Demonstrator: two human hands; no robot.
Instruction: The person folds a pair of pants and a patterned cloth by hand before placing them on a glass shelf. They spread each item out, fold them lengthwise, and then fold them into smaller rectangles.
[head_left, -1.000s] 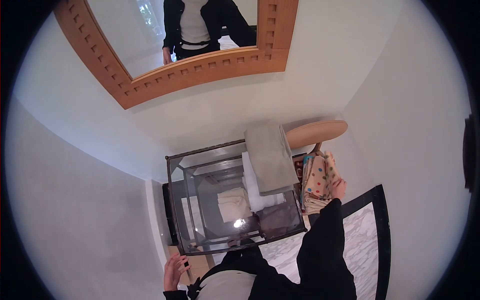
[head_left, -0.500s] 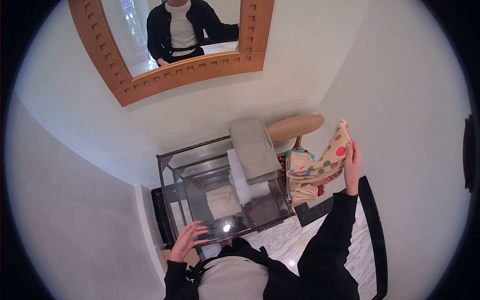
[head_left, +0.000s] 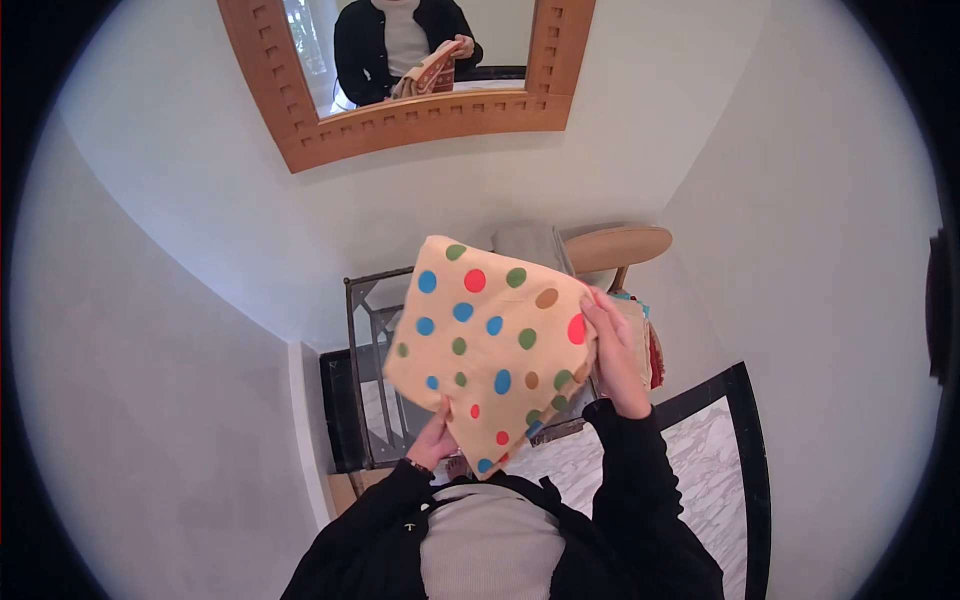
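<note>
A cream polka-dot cloth (head_left: 475, 345) with blue, red, green and brown spots is held up in front of me, spread broad with one corner hanging down. My right hand (head_left: 620, 355) is closed on its right edge. At the lower left edge, my left hand (head_left: 434, 440) pinches the cloth with the thumb on the front; its other fingers are behind the fabric. The cloth hides most of the glass-topped table (head_left: 375, 400) behind it. In the mirror, the cloth's other side shows a reddish pattern.
Behind the cloth, grey folded fabric (head_left: 530, 245) lies on the table. A chair with a tan oval back (head_left: 620, 245) stands to the right, with folded cloths (head_left: 628, 325) on it. A wood-framed mirror (head_left: 430, 135) hangs above. Marble flooring (head_left: 700, 460) shows at lower right.
The polka-dot cloth has moved left from over the stack on the chair to in front of my body. My left hand, open before, has taken hold of it; the cloth is spread wider.
</note>
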